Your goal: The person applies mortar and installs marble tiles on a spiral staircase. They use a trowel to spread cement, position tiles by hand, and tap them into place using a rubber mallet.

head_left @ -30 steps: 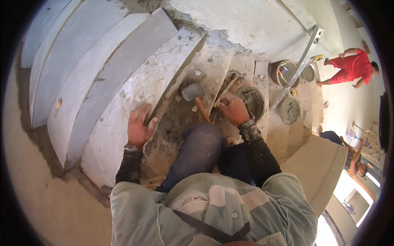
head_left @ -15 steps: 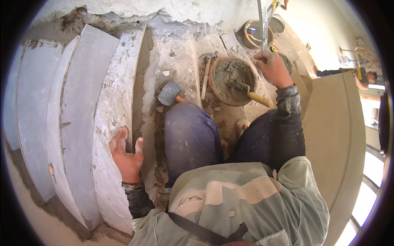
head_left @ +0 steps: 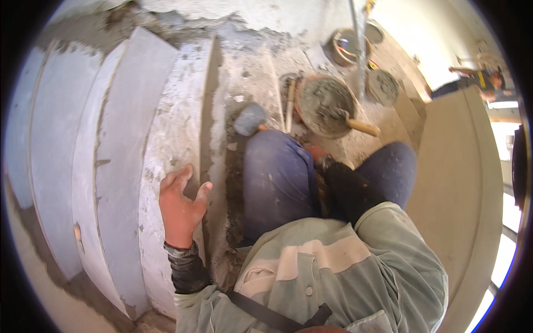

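My left hand [head_left: 183, 208] rests with fingers apart on the whitish stair tread [head_left: 166, 122], at its edge. My right hand [head_left: 316, 155] is low between my knees, behind the left knee, its fingers mostly hidden. A rubber mallet [head_left: 250, 119] lies just beyond my left knee, its handle mostly covered. Nearby a wooden-handled tool [head_left: 290, 102] lies beside a round bucket [head_left: 302, 94] of wet grey mortar, with a trowel's wooden handle [head_left: 362, 125] sticking out over its rim.
Tiled steps [head_left: 61, 150] climb on the left beside a rough wall [head_left: 277, 16]. Beyond are a metal level [head_left: 361, 50], a bucket with tools [head_left: 338, 55] and more mortar [head_left: 382, 86]. A curved panel [head_left: 455, 205] stands right; another person [head_left: 472, 80] is behind it.
My right hand has moved from beside the level down between my knees, where my knee now partly hides it. My left hand stays on the step. The person in red has left view.
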A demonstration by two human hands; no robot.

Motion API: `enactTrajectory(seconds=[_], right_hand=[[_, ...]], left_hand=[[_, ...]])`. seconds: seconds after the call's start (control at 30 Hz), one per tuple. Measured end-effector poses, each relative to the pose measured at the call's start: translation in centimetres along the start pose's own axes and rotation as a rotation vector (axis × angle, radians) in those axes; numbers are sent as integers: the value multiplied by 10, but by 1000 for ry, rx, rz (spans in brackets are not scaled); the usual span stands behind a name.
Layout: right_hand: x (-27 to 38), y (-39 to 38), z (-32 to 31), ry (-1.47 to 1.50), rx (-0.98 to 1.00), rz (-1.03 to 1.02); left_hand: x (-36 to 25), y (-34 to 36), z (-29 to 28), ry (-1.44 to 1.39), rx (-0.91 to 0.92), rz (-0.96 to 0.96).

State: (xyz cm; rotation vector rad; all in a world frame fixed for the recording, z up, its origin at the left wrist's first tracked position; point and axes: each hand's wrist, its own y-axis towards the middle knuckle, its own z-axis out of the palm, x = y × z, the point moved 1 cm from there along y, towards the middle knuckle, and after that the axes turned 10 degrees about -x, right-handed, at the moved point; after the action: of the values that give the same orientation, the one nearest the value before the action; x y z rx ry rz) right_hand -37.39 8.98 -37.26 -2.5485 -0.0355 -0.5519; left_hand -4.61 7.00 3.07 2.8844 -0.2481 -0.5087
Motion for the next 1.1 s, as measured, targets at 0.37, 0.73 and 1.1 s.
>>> enactTrajectory(seconds=[0.37,0.73,1.1], right_hand=[[-51,42,53,-40,-199,-79],[-81,53,108,37,-168,107],[-85,47,95,31,-94,95]], left_hand=[[-27,92,7,-59,-116,272],[-23,173,280,202,376,183],[-38,200,209,187,182,205]])
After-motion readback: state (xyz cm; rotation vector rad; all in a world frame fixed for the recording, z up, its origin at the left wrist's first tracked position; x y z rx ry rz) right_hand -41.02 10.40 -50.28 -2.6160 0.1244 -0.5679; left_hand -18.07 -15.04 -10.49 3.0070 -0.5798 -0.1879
